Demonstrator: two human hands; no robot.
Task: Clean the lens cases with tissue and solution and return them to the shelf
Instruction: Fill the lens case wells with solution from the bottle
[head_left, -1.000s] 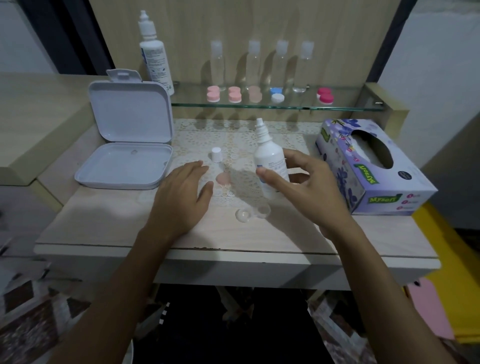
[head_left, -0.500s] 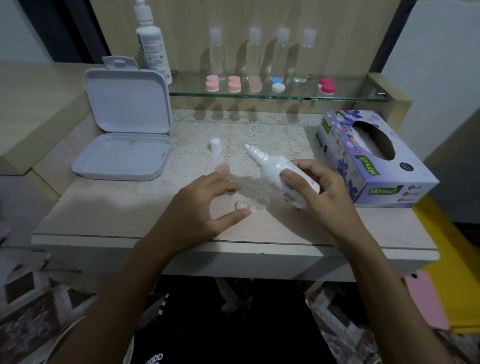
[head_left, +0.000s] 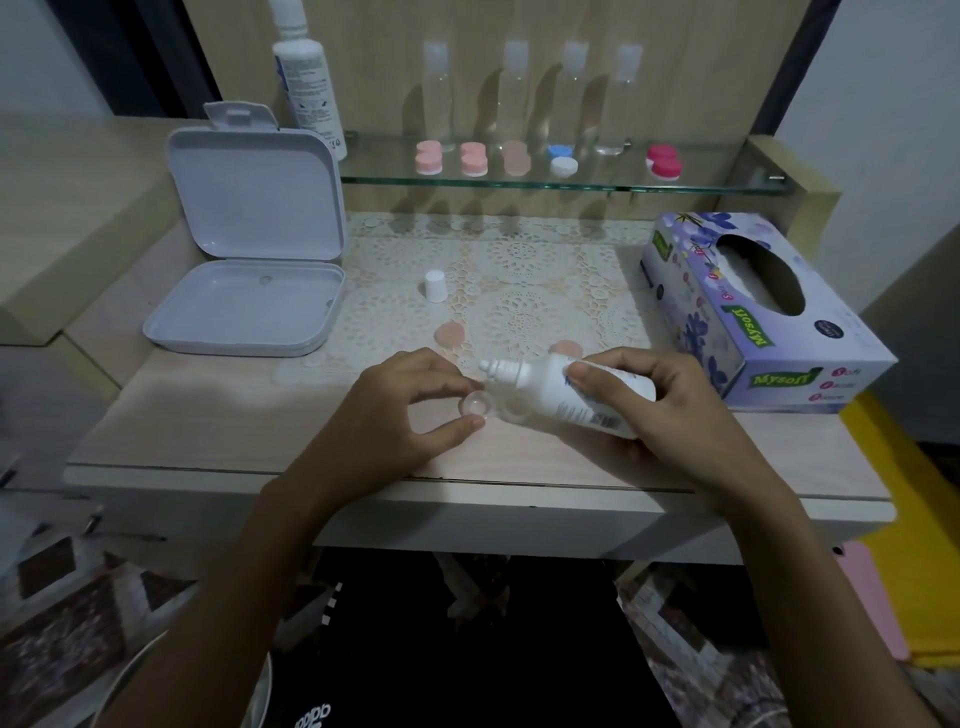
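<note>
**Solution bottle tipped over the open case**

My right hand (head_left: 670, 410) grips the solution bottle (head_left: 571, 395), nozzle tilted left. My left hand (head_left: 400, 410) pinches the clear lens case (head_left: 475, 404) between thumb and forefinger, near the table's (head_left: 208, 421) front edge, centre.

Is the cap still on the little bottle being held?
No, the small white cap stands on the lace mat, apart from the bottle, whose nozzle is bare.

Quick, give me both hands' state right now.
Left hand: pinching the clear lens case on the table.
Right hand: gripping the solution bottle, tipped with its nozzle toward the case.
</note>
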